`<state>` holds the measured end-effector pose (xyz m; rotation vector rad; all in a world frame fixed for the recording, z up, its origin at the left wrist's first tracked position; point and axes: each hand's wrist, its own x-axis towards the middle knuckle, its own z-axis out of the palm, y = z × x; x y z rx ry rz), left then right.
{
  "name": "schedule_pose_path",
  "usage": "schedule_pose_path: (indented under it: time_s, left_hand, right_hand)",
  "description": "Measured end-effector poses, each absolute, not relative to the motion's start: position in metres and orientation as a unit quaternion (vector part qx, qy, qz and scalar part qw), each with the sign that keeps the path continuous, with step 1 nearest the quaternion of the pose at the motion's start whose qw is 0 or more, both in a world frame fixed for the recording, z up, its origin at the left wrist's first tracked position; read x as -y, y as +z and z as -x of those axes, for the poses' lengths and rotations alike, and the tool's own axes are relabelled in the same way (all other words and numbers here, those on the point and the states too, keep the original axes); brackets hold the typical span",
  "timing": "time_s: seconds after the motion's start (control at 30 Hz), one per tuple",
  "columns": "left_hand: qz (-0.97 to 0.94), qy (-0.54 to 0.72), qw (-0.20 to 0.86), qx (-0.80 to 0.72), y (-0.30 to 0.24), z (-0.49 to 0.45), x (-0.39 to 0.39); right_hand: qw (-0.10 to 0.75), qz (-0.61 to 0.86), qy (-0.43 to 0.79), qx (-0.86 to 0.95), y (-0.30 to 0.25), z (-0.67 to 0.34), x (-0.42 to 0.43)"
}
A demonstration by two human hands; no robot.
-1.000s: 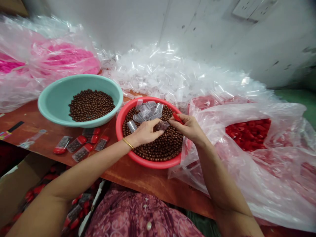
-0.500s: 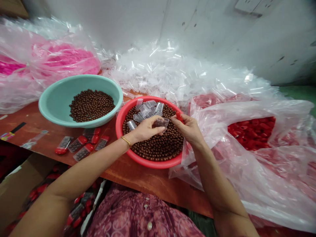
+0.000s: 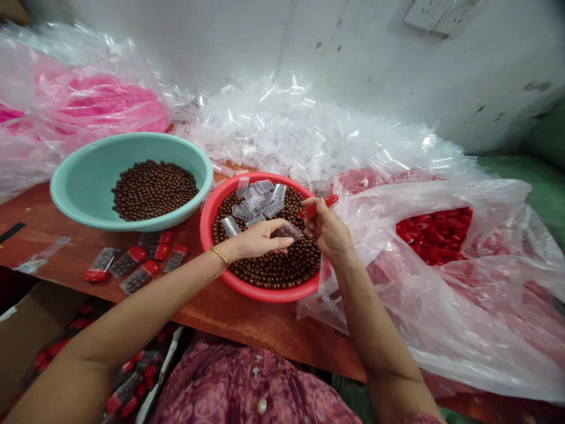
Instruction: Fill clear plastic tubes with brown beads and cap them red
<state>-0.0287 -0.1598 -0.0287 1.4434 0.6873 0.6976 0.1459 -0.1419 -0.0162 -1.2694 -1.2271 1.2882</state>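
Observation:
Over the red basin [image 3: 260,292], my left hand [image 3: 258,238] is closed around a clear plastic tube [image 3: 290,232] that has brown balls inside. Close by on the right, my right hand [image 3: 329,232] pinches a red plastic cap [image 3: 325,202], which is turned nearly sideways and stands apart from the tube. Small brown balls [image 3: 276,271] fill the basin under both hands. Several clear tubes [image 3: 256,197] lie on top of these balls behind my left hand.
A teal basin [image 3: 83,171] of brown balls stands left. Several filled, red-capped tubes [image 3: 139,277] lie before it; more sit in a box [image 3: 44,312] below. A clear tube heap [image 3: 309,129] lines the wall. Bags hold red caps [image 3: 435,235] and pink pieces [image 3: 110,103].
My right hand has turned the red cap, so more of its length shows. The tube in my left hand now tilts down to the right. The whole view has shifted slightly.

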Motion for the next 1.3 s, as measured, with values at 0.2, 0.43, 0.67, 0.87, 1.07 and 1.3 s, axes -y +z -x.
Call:
schedule_pose_path:
  time_s: [0.2,0.43,0.67,0.87,1.07,1.3]
  left_hand:
    - [-0.577,0.323,0.694,-0.286,-0.023,0.029,0.161]
    - [-0.519,0.319,0.750,-0.258,-0.019,0.032,0.161]
    - [-0.460,0.323,0.776,-0.287,-0.016,0.030,0.160]
    - [-0.394,0.451,0.674,-0.433,-0.022,0.030,0.150]
    - [-0.428,0.502,0.626,-0.416,-0.018,0.031,0.151]
    - [-0.447,0.507,0.618,-0.402,-0.018,0.032,0.154]
  right_hand:
    - [0.485,0.459,0.487,0.563,-0.026,-0.139,0.154]
    - [0.468,0.429,0.259,0.728,-0.020,-0.149,0.167]
    - [0.455,0.413,0.125,0.779,-0.023,-0.138,0.174]
    - [0.358,0.510,0.155,0.766,-0.029,-0.146,0.183]
    - [0.099,0.393,0.157,0.901,-0.014,-0.132,0.188]
    - [-0.083,0.301,0.065,0.948,-0.027,-0.097,0.169]
